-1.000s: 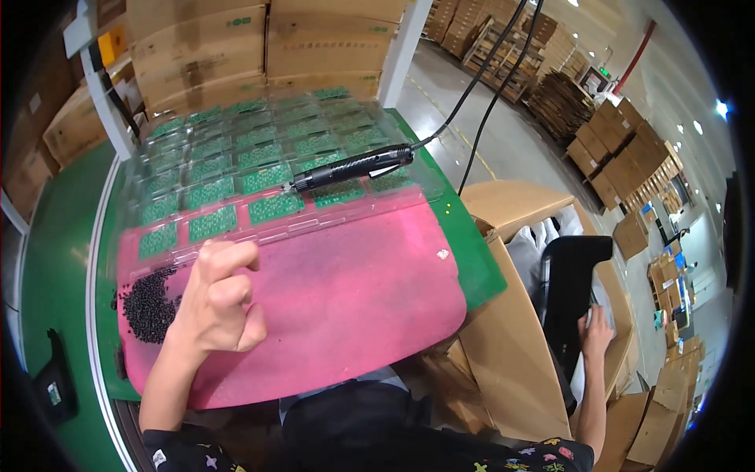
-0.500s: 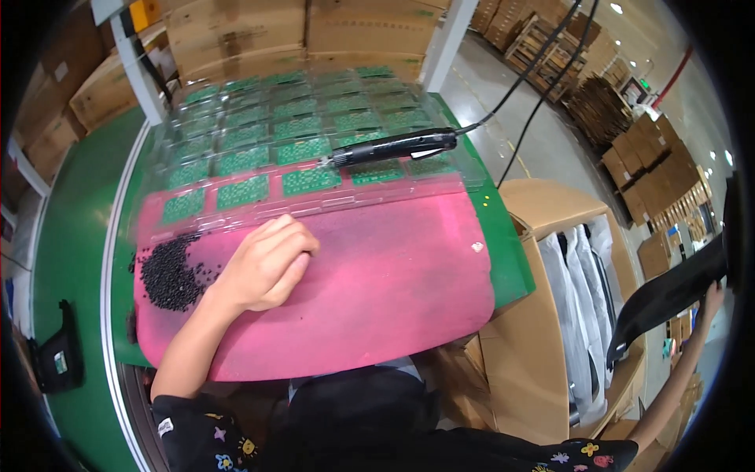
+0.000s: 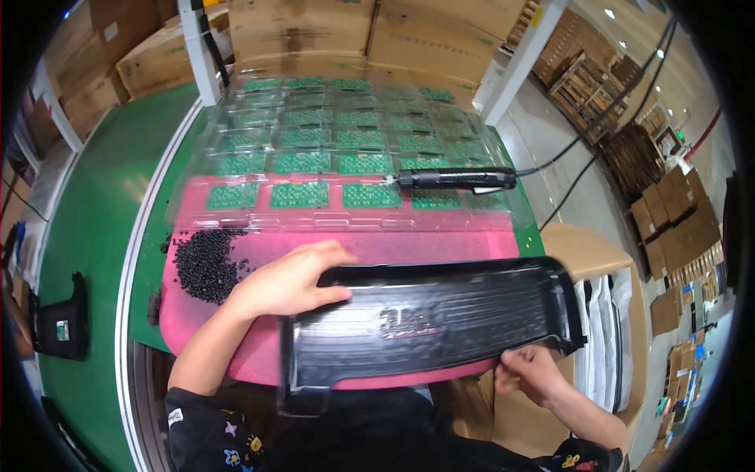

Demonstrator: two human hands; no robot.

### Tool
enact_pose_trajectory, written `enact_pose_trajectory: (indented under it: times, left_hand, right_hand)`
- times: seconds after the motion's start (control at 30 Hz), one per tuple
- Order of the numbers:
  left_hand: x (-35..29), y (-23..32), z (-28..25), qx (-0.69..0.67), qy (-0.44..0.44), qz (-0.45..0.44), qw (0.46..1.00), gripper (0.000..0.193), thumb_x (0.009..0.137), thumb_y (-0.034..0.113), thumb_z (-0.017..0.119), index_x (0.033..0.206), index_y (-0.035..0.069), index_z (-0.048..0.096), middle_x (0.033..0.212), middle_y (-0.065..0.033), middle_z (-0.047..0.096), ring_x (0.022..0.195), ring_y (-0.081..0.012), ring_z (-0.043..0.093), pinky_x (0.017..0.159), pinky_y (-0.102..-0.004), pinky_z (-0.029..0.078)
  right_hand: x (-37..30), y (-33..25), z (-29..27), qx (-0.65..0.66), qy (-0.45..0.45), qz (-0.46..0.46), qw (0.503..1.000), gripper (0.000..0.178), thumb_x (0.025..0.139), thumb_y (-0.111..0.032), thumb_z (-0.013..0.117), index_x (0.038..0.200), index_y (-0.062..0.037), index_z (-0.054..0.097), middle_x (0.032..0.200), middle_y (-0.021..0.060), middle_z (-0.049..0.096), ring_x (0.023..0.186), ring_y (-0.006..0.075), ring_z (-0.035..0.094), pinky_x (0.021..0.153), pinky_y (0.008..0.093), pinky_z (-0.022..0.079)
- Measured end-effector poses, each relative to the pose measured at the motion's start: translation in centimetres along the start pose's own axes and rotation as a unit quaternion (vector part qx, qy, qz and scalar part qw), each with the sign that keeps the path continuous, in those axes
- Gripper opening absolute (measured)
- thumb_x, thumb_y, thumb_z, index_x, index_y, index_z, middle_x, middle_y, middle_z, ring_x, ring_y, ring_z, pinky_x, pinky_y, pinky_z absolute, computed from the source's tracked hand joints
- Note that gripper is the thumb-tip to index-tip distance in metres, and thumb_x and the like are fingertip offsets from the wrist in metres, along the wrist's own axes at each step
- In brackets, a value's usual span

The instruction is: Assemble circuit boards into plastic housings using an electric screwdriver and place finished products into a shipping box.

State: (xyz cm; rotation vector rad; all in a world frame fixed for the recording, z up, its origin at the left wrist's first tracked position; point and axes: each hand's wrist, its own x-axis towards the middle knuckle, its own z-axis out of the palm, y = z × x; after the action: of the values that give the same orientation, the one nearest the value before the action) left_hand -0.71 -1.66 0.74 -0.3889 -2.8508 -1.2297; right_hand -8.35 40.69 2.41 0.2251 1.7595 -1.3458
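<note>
A long black plastic housing with a ridged inner face and raised rims is held tilted over the pink mat. My right hand is closed on its near edge, towards the right end. At the housing's far left corner is my left hand, its thumb and fingers apart around the rim; whether it bears any weight I cannot tell. A heap of small black screws lies on the mat beyond my left forearm. Behind the housing, a black electric screwdriver rests across the clear trays.
Clear plastic trays with rows of green circuit boards cover the far side of the bench. An open carton with wrapped black parts stands at the right. Another black housing lies on the green surface at the left.
My right hand has brought the black housing from beside the carton to over the mat. My left hand, closed on the mat before, has opened at the housing's left corner. The view has shifted.
</note>
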Motion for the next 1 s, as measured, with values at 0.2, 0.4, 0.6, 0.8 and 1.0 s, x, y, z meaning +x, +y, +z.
enact_pose_trajectory:
  times: [0.2,0.4,0.6,0.8,1.0]
  left_hand:
    - [-1.0,-0.1,0.0,0.109,0.103,-0.069,0.986,0.012,0.081,0.006,0.068,0.091,0.0,0.067,0.094,-0.0151,0.065,0.094,-0.0372,0.064,0.078,-0.048,0.053]
    - [-0.9,-0.8,0.6,0.121,0.133,-0.034,0.983,0.012,0.078,0.008,0.069,0.086,0.0,0.067,0.085,-0.013,0.063,0.087,-0.0328,0.063,0.072,-0.0449,0.053]
    - [-0.9,-0.9,0.4,0.143,0.119,-0.061,0.981,0.009,0.081,0.011,0.068,0.086,0.003,0.068,0.087,-0.0088,0.066,0.085,-0.0289,0.065,0.064,-0.0426,0.054]
    - [-0.9,-1.1,0.7,0.111,0.156,-0.048,0.98,0.009,0.079,0.009,0.069,0.087,0.004,0.067,0.081,-0.0076,0.063,0.081,-0.0288,0.063,0.063,-0.0425,0.054]
    - [-0.6,-1.2,0.9,0.115,0.158,-0.049,0.98,0.009,0.08,0.009,0.069,0.086,0.003,0.065,0.084,-0.0105,0.064,0.081,-0.0329,0.063,0.065,-0.0464,0.052]
  right_hand:
    - [3.0,-13.2,8.6,-0.461,-0.153,-0.283,0.827,0.018,0.099,-0.013,0.056,0.087,0.0001,0.061,0.076,0.0092,0.068,0.065,0.0146,0.067,0.059,0.0299,0.052]
    - [20.7,-26.6,18.4,-0.573,0.112,-0.612,0.534,0.019,0.093,-0.01,0.054,0.111,-0.0031,0.055,0.103,0.0177,0.062,0.099,0.0356,0.062,0.084,0.0445,0.051]
    - [34.4,-34.4,24.5,-0.679,0.213,-0.439,0.548,0.038,0.091,-0.011,0.051,0.128,-0.0107,0.055,0.144,0.0149,0.042,0.137,0.0336,0.038,0.108,0.0531,0.038]
    - [39.1,-35.7,27.1,-0.767,0.206,-0.364,0.487,0.048,0.089,-0.01,0.053,0.137,-0.0045,0.049,0.157,0.0111,0.029,0.146,0.0314,0.024,0.116,0.0512,0.027]
    - [35.9,-34.0,25.4,-0.674,0.225,-0.514,0.48,0.061,0.083,-0.001,0.051,0.141,0.0091,0.036,0.154,0.0202,0.028,0.145,0.0351,0.024,0.118,0.0463,0.025]
